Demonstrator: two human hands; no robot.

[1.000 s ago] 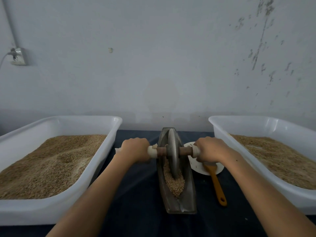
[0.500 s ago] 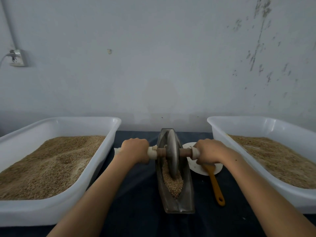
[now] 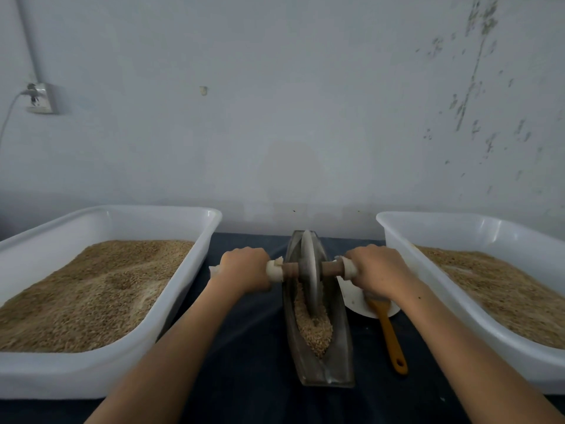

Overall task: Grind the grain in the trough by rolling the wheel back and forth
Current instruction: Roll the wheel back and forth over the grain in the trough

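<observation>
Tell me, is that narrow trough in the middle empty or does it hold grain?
It holds grain: tan kernels fill the near half of the trough, heaped against the upright wheel.

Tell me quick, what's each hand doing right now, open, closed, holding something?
Left hand: closed around the left end of the wheel's axle handle.
Right hand: closed around the right end of the same handle.
</observation>
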